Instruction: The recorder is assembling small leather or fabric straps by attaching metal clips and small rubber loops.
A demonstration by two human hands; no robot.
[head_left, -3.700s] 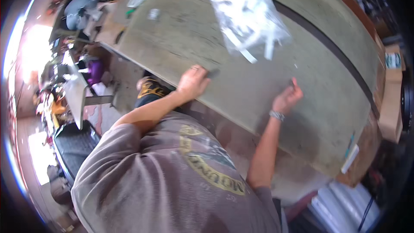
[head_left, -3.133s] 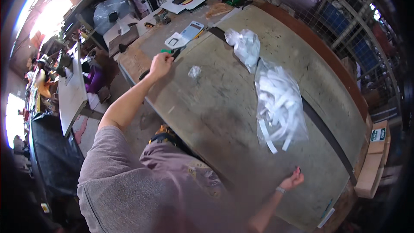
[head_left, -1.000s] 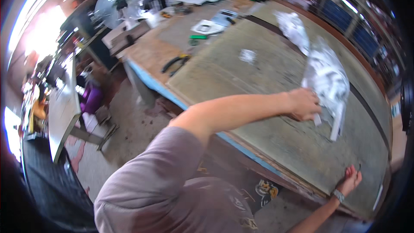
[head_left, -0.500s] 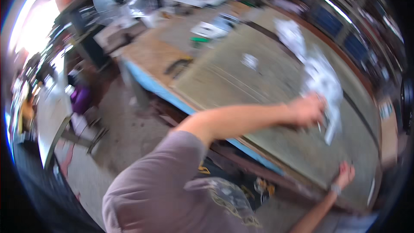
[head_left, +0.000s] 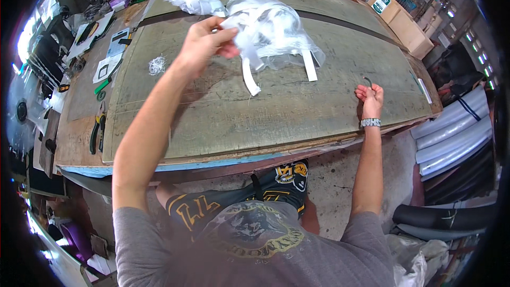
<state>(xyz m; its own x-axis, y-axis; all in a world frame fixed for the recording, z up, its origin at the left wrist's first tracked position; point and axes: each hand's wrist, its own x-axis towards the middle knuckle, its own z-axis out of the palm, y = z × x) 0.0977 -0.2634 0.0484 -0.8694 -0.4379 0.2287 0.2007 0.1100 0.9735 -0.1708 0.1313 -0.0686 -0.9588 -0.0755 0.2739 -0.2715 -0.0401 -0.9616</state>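
Observation:
A clear plastic bag (head_left: 276, 26) filled with white strips lies on the worktable (head_left: 212, 127). Two strip ends, a curled white strip (head_left: 248, 77) and a straight white strip (head_left: 309, 65), stick out of its near side. My left hand (head_left: 204, 45) is at the bag's left edge, thumb and fingers closed on a white strip there; the exact grip is partly blurred. Farther right, my right hand (head_left: 372, 98) rests low over the tabletop with curled fingers. A small dark curved tool (head_left: 367, 80) pokes out of it; the rest is hidden in the fingers.
Behind my left hand lies a second plastic bag of white strips (head_left: 195, 1). A tuft of white thread (head_left: 157, 65) sits on the tabletop. Pliers (head_left: 98, 130) and a green-handled cutter (head_left: 103, 85) lie at the left. A wooden box (head_left: 398, 21) stands far right, wrapped rolls (head_left: 457, 127) beside the table.
The view has swung round and levelled, so the table now lies straight ahead. My left hand stays by the bag of white strips; my right hand stays over the table's right side.

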